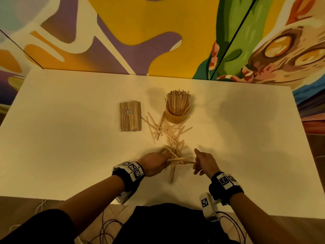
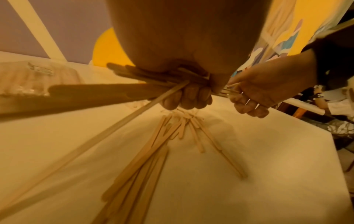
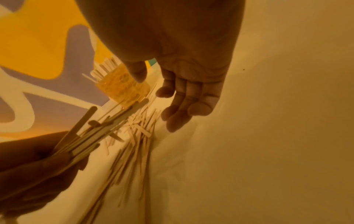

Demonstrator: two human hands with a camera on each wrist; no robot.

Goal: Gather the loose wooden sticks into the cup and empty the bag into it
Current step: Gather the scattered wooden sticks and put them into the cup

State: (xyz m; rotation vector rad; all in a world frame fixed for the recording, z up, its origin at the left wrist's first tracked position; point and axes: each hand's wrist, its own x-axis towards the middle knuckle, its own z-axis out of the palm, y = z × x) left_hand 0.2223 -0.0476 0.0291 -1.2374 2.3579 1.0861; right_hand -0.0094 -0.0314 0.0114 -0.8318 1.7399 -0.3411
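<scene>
While the left hand [image 1: 154,164] curls its fingers round a bundle of wooden sticks [image 2: 149,80], the ends of that bundle fan out past the knuckles toward the right hand [image 1: 204,163]. The right hand sits just beside those ends with fingers loose and slightly bent; in the right wrist view it holds nothing, though the head view is too blurred to say whether a fingertip touches a stick. Under and just beyond both hands, loose sticks [image 1: 168,132] lie scattered on the white table [image 1: 246,129], the heap running forward from the left hand's knuckles. At the far end of that heap stands the cup [image 1: 175,116], upright and already crowded with sticks standing on end. Beyond the left hand and to its left, well apart from it, the bag [image 1: 130,116] of sticks lies flat, sealed and labelled.
</scene>
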